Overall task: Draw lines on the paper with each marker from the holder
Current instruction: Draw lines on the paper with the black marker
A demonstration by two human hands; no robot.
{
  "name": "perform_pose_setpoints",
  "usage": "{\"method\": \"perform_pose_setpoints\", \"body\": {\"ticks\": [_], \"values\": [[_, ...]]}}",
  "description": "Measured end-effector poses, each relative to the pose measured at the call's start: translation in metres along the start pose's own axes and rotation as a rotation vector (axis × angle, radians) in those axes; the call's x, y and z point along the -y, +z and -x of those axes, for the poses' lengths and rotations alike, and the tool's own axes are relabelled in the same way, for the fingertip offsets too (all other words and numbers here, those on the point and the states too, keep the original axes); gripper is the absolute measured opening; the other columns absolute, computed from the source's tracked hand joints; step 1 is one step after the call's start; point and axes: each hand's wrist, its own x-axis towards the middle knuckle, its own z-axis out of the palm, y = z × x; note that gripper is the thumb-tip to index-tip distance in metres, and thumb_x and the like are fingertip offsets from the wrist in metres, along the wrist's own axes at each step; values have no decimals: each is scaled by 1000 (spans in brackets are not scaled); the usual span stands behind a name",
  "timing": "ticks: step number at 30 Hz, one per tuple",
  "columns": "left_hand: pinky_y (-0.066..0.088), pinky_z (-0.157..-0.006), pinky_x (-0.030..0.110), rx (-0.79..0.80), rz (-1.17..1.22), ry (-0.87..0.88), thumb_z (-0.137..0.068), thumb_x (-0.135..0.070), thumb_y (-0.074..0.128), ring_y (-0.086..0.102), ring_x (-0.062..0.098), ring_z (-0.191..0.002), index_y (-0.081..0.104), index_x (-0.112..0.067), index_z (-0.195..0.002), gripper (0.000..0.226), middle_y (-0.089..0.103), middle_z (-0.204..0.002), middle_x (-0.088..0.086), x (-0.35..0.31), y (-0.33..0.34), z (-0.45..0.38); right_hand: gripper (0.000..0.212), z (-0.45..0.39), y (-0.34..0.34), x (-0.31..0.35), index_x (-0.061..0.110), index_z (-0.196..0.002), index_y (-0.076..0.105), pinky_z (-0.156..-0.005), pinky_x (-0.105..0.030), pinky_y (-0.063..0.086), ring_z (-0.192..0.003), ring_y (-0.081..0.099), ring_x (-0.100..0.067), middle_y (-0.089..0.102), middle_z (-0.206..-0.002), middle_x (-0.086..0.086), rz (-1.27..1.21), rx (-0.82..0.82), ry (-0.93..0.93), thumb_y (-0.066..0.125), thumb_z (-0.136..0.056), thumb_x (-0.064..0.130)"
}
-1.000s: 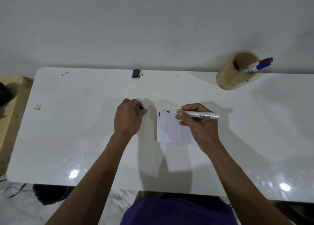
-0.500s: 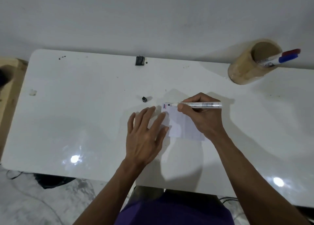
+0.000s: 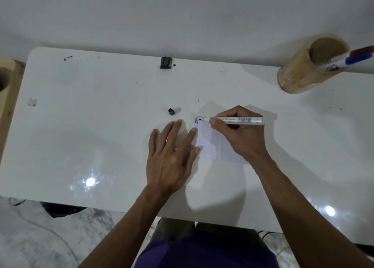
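A small white paper lies on the white table, with short red and blue lines at its top left corner. My right hand grips an uncapped white marker, whose black tip rests on the paper beside those lines. My left hand lies flat with fingers spread, its fingertips pressing the paper's left edge. The marker's black cap sits on the table above my left hand. A wooden holder at the far right holds a blue-capped marker and a red-capped one.
A small black block sits at the table's far edge by the wall. A wooden piece stands off the left end. The table's front edge runs just ahead of my purple-clad lap.
My left hand set the black cap down on the table, then opened and moved right to press flat on the paper's edge. The marker tip has stayed at the paper's top left.
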Motion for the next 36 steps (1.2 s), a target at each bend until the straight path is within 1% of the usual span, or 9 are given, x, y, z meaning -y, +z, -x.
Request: {"method": "perform_pose_setpoints", "body": {"ticks": [6,14,16,21,29,31,33,34,36], "values": [[29,-115,58,-9,4,1,-99,-47,52,42,33,-143,55,-26,-141,47,49,-151,13,0,1,1,16,0,1,-1,8,-82,75,-71,-41,62,-79,76,-21,78,-82,-4,33,-7,10,87,-79,18],[30,-115,58,-21,-5,1,-99,-48,52,43,32,-142,56,-27,-140,46,50,-150,13,1,3,1,17,0,1,0,9,-79,73,-70,-44,62,-77,76,-24,78,-79,-5,61,-1,22,87,-79,19],[30,-115,58,-21,-9,1,-99,-48,52,43,32,-142,55,-27,-141,47,50,-151,13,1,3,1,16,0,1,0,9,-78,73,-68,-41,62,-76,76,-23,78,-78,-4,62,-1,28,87,-78,18],[30,-114,58,-30,-4,5,-99,-47,52,43,32,-142,55,-27,-141,47,50,-150,13,1,3,2,15,0,1,3,6,-77,74,-60,-20,55,-69,71,-12,76,-76,4,85,14,21,87,-78,14],[29,-116,58,-23,3,2,-99,-48,52,42,32,-143,54,-27,-141,47,49,-151,13,0,3,2,15,1,0,4,6,-78,74,-61,-19,55,-71,72,-13,77,-78,1,68,35,23,87,-79,13],[30,-115,58,-35,6,6,-99,-47,53,43,32,-142,56,-26,-140,46,50,-150,13,0,2,2,15,0,-2,6,6,-82,73,-67,-23,58,-76,74,-17,77,-81,-4,2,34,53,86,-80,12],[31,-114,58,-46,5,9,-98,-46,55,45,33,-140,59,-25,-138,45,52,-149,13,-1,2,2,15,-1,-6,11,7,-85,70,-73,-34,61,-81,76,-28,77,-84,-8,-145,24,104,85,-81,9],[31,-114,57,-44,8,8,-98,-46,55,46,33,-140,59,-26,-137,44,53,-148,13,-1,2,2,16,-2,-9,15,9,-86,69,-73,-37,61,-82,76,-33,77,-85,-9,-221,22,123,84,-81,7],[32,-114,57,-35,39,-1,-99,-46,54,46,32,-139,61,-26,-136,42,54,-147,12,-1,-1,1,18,-3,-13,25,14,-84,67,-71,-36,59,-82,75,-33,77,-85,-9,-352,28,151,82,-82,5]]}}
